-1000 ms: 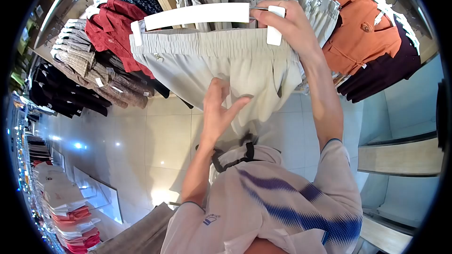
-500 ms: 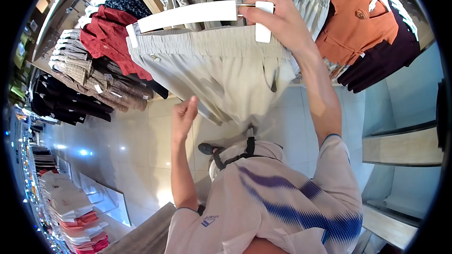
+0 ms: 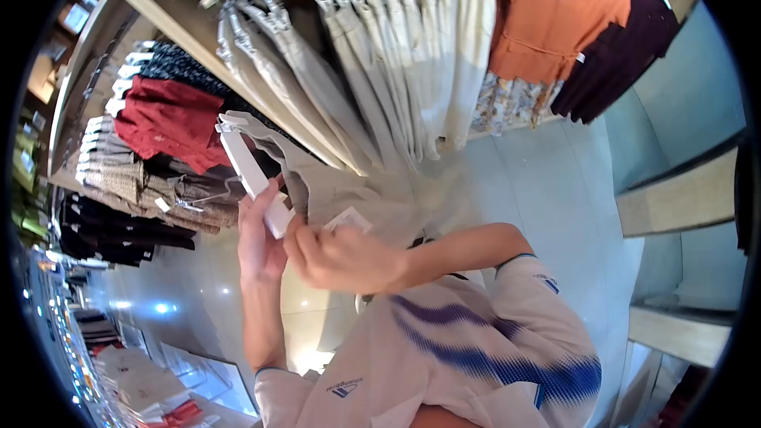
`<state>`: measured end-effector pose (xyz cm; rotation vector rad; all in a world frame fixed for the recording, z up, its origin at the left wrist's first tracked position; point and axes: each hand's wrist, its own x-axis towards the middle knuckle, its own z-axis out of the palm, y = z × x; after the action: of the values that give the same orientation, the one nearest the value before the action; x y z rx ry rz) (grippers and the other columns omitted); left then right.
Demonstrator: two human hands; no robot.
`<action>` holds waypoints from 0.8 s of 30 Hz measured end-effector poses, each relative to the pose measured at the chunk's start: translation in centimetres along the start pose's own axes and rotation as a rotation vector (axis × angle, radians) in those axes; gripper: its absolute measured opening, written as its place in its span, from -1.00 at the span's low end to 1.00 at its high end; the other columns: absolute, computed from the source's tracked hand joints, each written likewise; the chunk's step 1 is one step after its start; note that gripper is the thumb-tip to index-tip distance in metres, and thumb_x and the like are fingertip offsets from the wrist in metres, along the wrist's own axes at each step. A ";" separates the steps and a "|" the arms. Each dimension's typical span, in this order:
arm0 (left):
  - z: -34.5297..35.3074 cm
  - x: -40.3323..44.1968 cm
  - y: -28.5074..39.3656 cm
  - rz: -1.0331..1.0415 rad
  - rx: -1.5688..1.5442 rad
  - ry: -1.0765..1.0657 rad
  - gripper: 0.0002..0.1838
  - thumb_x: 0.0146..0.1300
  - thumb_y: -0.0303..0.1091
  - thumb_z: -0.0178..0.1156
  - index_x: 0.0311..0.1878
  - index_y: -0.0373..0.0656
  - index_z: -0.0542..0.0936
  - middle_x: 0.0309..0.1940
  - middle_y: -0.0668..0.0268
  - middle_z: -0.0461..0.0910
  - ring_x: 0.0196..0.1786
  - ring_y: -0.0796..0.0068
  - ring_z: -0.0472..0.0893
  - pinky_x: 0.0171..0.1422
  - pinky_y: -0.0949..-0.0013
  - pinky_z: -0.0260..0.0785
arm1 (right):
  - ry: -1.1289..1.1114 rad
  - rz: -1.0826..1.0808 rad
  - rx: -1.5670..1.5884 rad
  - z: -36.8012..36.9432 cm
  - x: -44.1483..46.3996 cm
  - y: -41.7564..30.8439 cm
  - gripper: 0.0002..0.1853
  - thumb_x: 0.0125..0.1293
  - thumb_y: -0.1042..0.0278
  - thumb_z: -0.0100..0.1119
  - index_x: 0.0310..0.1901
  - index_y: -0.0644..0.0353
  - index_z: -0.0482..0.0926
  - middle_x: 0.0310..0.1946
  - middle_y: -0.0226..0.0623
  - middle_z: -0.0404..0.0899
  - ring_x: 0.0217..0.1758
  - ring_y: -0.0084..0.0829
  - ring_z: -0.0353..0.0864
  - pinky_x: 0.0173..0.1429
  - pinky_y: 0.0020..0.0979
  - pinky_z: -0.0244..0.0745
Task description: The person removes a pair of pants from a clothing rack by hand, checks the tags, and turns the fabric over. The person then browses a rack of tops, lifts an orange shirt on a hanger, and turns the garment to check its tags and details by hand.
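A white clip hanger [image 3: 245,165] slants in front of me, its metal hook pointing left. From it hang pale beige trousers [image 3: 341,194] with the waistband along the hanger. My left hand [image 3: 261,242] is closed around the hanger's lower part, thumb and fingers on the white bar. My right hand [image 3: 341,257] has its fingers bent at the hanger's near end and the trousers' waist; that grip is partly hidden and slightly blurred. A white paper tag [image 3: 349,220] shows just above the right hand.
Ahead, a rack holds several cream trousers [image 3: 396,55] on hangers. An orange top [image 3: 555,24] and dark garments [image 3: 614,55] hang to the right. Red clothes [image 3: 170,123] and tweed garments [image 3: 127,178] hang at left. Wooden shelf edges [image 3: 682,194] stand close on the right.
The hanger with the trousers has come lower and to the left and turned steeply. My left hand has risen and taken hold of it; the right hand has moved down and left.
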<state>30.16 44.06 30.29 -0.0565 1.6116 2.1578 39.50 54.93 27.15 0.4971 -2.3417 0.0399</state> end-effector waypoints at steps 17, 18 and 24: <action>-2.7 1.7 5.3 0.081 0.890 -1.027 -0.52 0.12 -0.70 0.01 0.18 -0.33 0.44 0.08 0.19 0.42 0.01 0.43 0.48 0.12 0.39 0.33 | 0.173 0.337 0.322 -5.1 -3.5 17.4 -0.08 -0.06 0.13 0.46 0.35 0.09 0.20 0.28 -0.10 0.25 0.28 -0.06 0.31 0.37 -0.08 0.21; -2.5 1.8 5.4 0.054 0.862 -1.102 -0.49 0.13 -0.74 -0.07 0.21 -0.33 0.42 0.10 0.17 0.41 0.13 0.31 0.46 0.25 0.31 0.30 | 0.209 0.280 0.458 -4.8 -3.6 17.6 -0.22 -0.04 0.09 0.44 0.24 0.11 0.37 0.10 -0.07 0.46 0.11 -0.11 0.48 0.18 -0.17 0.37; 0.1 3.0 8.3 0.062 1.031 -1.169 -0.61 0.08 -0.72 0.01 0.00 -0.32 0.56 -0.02 0.14 0.47 -0.01 0.26 0.55 0.12 0.31 0.39 | -0.264 0.259 0.809 -6.1 -4.9 17.4 -0.57 0.06 0.07 0.43 -0.15 0.24 0.65 -0.44 -0.16 0.60 -0.40 -0.38 0.62 -0.31 -0.34 0.41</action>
<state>24.39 43.33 36.98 1.2756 1.6332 0.7437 40.46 73.69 30.29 0.5949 -2.5677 1.1332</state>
